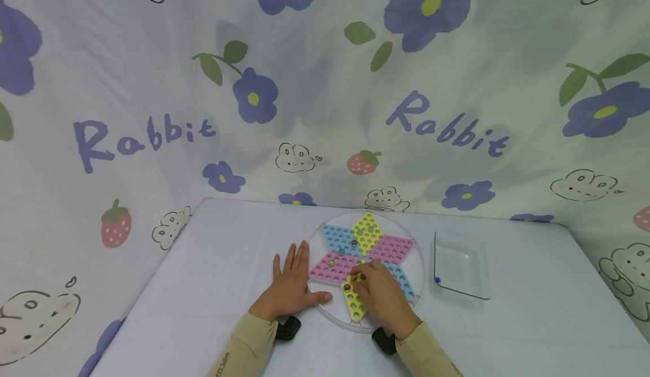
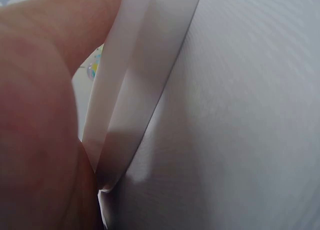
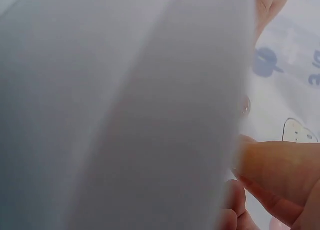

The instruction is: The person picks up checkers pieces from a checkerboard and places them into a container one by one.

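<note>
- Nearest us, toward the desk's point(image 1: 228, 264) near edge, two sleeves point(image 1: 247, 343) reach in from either side, with black wrist mounts point(image 1: 384, 341) beneath.
- We see the left hand point(image 1: 289, 293) at the left rim of the game board point(image 1: 391, 247), fingers straight and spread, thumb across the rim; it grips nothing, and we judge it steadies the board.
- The right hand point(image 1: 384, 293) bends down over the board's near yellow point, likely for a fine touch at the holes; its fingers are curled close, but we cannot tell whether they pinch anything.
- Just beside those fingers, a red marble point(image 1: 347, 287) sits in that yellow point, presumably kept from rolling by its hole.
- The board lies toward the desk's far edge, within both hands' reach; more marbles point(image 1: 341, 251) sit in its left and far points.
- Right of it, a clear tray point(image 1: 464, 294) keeps a blue marble point(image 1: 438, 280) at its near left corner.
- Beyond the far edge hangs a printed cloth point(image 1: 325, 100).
</note>
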### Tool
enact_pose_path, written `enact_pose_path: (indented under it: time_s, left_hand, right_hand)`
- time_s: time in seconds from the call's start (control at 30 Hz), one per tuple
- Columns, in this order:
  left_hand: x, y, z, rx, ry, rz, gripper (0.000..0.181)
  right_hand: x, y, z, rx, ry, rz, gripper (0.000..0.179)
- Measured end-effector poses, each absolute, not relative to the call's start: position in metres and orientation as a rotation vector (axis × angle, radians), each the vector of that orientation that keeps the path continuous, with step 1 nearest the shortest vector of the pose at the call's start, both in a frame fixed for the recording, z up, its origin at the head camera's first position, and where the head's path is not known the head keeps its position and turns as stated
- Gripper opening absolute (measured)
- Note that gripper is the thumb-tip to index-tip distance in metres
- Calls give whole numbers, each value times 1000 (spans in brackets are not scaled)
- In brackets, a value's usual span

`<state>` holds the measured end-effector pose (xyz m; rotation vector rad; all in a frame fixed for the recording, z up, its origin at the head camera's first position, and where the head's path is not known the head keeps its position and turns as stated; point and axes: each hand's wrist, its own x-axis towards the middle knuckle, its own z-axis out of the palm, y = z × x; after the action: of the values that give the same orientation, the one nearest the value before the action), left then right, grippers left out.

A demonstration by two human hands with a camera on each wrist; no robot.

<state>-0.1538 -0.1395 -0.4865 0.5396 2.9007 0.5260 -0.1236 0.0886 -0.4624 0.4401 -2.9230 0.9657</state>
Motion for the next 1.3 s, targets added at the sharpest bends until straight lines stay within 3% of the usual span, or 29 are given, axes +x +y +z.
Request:
enact_pose_path:
  time_s: [1.3]
  left_hand:
    - [-157,-140,-495,518,2890,522,126]
  right_hand:
    - [-128,115,-440,288,-2771,996,18]
